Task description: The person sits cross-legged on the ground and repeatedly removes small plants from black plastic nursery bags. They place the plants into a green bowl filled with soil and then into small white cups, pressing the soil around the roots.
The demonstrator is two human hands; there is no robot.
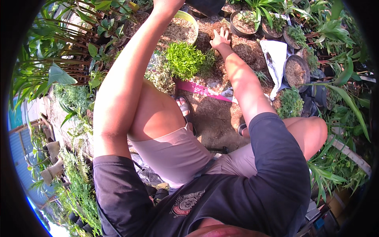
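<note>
At the top edge my left hand (169,4) is partly cut off, its fingers out of the picture. Right against it is a tilted black plant pot (206,5), which the hand appears to hold up. My right hand (220,38) lies on a heap of brown, fibrous potting mix (246,50), palm down with fingers spread. No object shows in it. Left of the heap stands a yellow-green rimmed pot (179,31) filled with pale brown mix. A bright green bushy plant (184,60) grows in front of that pot.
A white sack (273,59) lies at the heap's right side, beside a dark pot of mix (295,72). A pink strip (205,91) runs along the heap's near edge. Potted plants crowd both sides. My sandalled foot (184,106) is just below the bushy plant.
</note>
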